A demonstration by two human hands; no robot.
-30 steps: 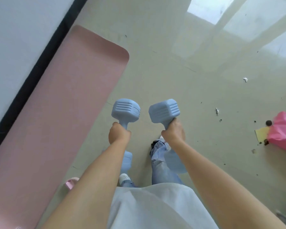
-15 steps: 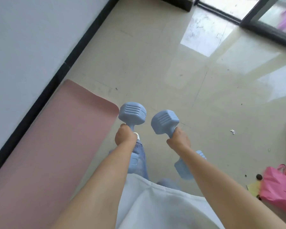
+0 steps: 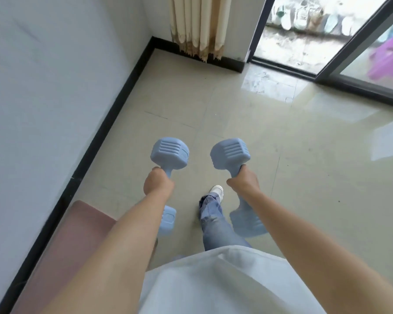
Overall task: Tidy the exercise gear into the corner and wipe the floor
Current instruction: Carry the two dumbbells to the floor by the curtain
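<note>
The left hand [image 3: 158, 183] is closed in a fist around the handle of a pale blue dumbbell [image 3: 170, 152], and the right hand [image 3: 244, 183] is wrapped the same way around a second blue dumbbell [image 3: 230, 152]. Each weight is gripped at mid-handle with one head pointing forward and the other tucked below the wrist, which balances the load and leaves both arms free to swing at waist height. The two are carried side by side, near each other but apart, over the tiled floor [image 3: 281, 177].

Far ahead lies the corner [image 3: 153, 45], where the white wall on the left meets the far wall along a black skirting board. A cream curtain [image 3: 200, 23] hangs just to the right of it, and beyond that a sliding glass door [image 3: 361, 53] stands open. One jeans leg with a white shoe [image 3: 217, 191] is stepping forward between the weights, so the person is probably walking the pair to that corner.

A pink exercise mat [image 3: 77, 234] lies flat along the left wall, near the feet, so it remains to be dealt with. No cloth or mop is in view, and the wiping looks unstarted, though glare on the tiles makes dirt hard to judge.
</note>
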